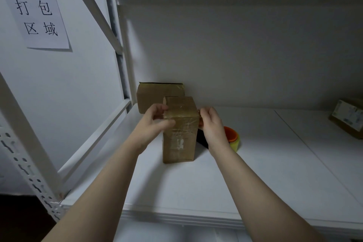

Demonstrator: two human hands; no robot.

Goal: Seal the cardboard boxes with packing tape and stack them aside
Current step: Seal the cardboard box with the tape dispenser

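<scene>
The box (pixel 179 139) was matt brown cardboard under glossy, wrinkled clear tape (pixel 182 113). Right of the box, the tape roll (pixel 232 137) had a smooth orange plastic core. The shelf (pixel 255 163) under the box was smooth matt white.

Your head view is dim, cool grey cast. Source not visible. Shelf board (pixel 255 163) brightest; back panel (pixel 235 55) darkens toward top. Faint glare streaks on taped box (pixel 179 129). Lower-left corner near black. Rack post (pixel 25 133) skewed by wide-angle distortion. Paper sign (pixel 35 10) legible; overall slightly soft.

Upright taped box (pixel 179 133), left hand (pixel 155 120) and right hand (pixel 211 125) gripping it
</scene>
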